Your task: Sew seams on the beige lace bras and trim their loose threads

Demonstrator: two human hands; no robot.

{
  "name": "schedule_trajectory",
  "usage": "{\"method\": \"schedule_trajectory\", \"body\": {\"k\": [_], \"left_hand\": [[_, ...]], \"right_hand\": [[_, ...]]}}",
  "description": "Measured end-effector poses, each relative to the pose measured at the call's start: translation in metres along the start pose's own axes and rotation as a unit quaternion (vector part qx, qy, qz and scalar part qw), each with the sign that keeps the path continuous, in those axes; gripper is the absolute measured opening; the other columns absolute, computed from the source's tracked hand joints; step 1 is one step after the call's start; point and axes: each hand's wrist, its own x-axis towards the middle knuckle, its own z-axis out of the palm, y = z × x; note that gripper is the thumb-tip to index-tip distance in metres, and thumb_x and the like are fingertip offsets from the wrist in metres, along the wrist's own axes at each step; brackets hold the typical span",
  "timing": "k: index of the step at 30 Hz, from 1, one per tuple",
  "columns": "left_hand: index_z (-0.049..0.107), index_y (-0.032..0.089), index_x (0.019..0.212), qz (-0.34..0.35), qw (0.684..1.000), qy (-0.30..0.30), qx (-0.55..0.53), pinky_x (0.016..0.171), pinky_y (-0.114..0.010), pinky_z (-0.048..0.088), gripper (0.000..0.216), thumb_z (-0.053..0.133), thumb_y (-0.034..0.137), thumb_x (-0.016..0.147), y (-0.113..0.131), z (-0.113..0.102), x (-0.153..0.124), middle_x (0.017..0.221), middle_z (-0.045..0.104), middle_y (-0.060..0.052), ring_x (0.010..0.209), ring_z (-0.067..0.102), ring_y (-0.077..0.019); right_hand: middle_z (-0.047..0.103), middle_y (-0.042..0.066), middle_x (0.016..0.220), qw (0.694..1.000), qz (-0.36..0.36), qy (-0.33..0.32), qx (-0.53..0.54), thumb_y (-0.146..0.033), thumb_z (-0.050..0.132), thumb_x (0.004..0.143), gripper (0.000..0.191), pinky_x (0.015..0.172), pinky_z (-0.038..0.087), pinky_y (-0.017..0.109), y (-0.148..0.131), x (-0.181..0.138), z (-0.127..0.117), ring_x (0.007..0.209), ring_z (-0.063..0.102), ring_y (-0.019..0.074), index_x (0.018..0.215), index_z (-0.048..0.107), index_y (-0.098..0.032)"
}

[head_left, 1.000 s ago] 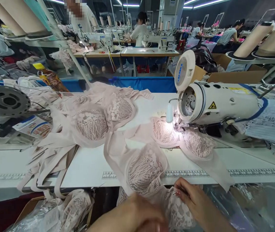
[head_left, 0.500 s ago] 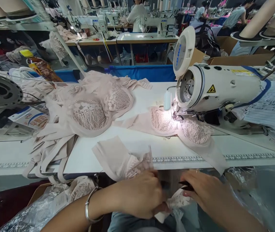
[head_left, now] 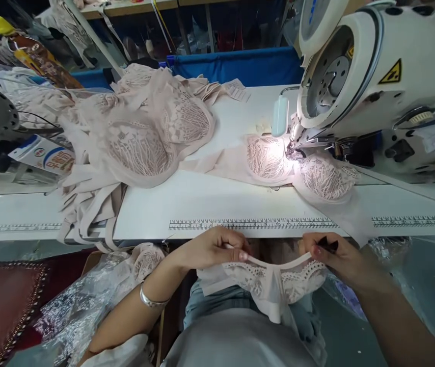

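Note:
A pale pink lace bra (head_left: 274, 285) hangs in front of my lap, its narrow top edge drawn out between my two hands. My left hand (head_left: 223, 250) pinches that edge on one side, thumb on top. On the other side my right hand (head_left: 330, 255) grips the edge; a small dark pointed tool (head_left: 328, 244), its kind unclear, is also in these fingers. Another lace bra (head_left: 326, 178) lies on the white table under the needle area of the sewing machine (head_left: 351, 66), where a lamp lights it.
Several similar bras (head_left: 144, 148) are heaped on the table's left side. A bottle (head_left: 36, 56) and a carton (head_left: 44, 153) stand near them. Plastic wrapping (head_left: 72, 311) lies below at the left, beside a dark red studded cushion (head_left: 7, 306). A printed ruler (head_left: 248, 224) runs along the front edge.
The bra has come off the table edge and turned, and now spans both hands over my lap. My hands have moved apart. The view has tilted downward.

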Motion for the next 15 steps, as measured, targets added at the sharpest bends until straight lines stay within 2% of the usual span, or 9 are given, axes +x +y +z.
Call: {"method": "schedule_trajectory", "body": {"k": [2,5,7,10,15], "left_hand": [[0.038,0.017,0.055,-0.018,0.994,0.073,-0.081,0.055,-0.022,0.029,0.058,0.068,0.054,0.087,-0.013,0.005,0.002,0.059,0.044,0.002,0.056,0.039,-0.0078],[0.03,0.019,0.054,-0.021,0.966,0.139,-0.216,0.047,-0.021,0.022,0.068,0.078,0.062,0.075,-0.03,0.017,0.008,0.05,0.03,0.008,0.046,0.027,-0.0046],[0.031,0.019,0.053,-0.018,0.943,0.155,-0.294,0.043,-0.019,0.021,0.068,0.083,0.062,0.069,-0.037,0.025,0.012,0.046,0.029,0.009,0.041,0.024,-0.0032],[0.031,0.02,0.052,-0.021,0.921,0.162,-0.354,0.039,-0.018,0.021,0.069,0.087,0.058,0.065,-0.039,0.032,0.016,0.043,0.028,0.01,0.038,0.022,-0.0021],[0.028,0.02,0.051,-0.006,0.916,0.143,-0.374,0.038,-0.018,0.017,0.069,0.087,0.052,0.068,-0.039,0.032,0.017,0.043,0.027,0.01,0.037,0.02,-0.0013]], "right_hand": [[0.038,-0.005,0.059,0.999,0.005,0.011,0.031,-0.062,0.061,0.091,0.052,0.052,0.022,0.028,0.006,0.001,0.001,0.054,0.032,0.0117,0.063,0.045,-0.021],[0.038,-0.005,0.054,0.996,0.017,0.019,0.091,-0.065,0.064,0.087,0.055,0.048,0.021,0.027,0.013,0.005,0.006,0.049,0.031,0.0108,0.06,0.043,-0.022],[0.037,-0.005,0.051,0.991,0.019,0.024,0.13,-0.068,0.066,0.083,0.057,0.045,0.021,0.026,0.016,0.008,0.01,0.047,0.03,0.0103,0.058,0.041,-0.023],[0.037,-0.005,0.05,0.984,0.012,0.017,0.175,-0.066,0.068,0.081,0.058,0.043,0.019,0.025,0.019,0.01,0.014,0.046,0.028,0.0096,0.056,0.04,-0.022],[0.033,-0.006,0.048,0.983,0.003,-0.015,0.185,-0.061,0.068,0.085,0.058,0.044,0.017,0.026,0.021,0.009,0.012,0.044,0.024,0.0086,0.055,0.039,-0.022]]}}
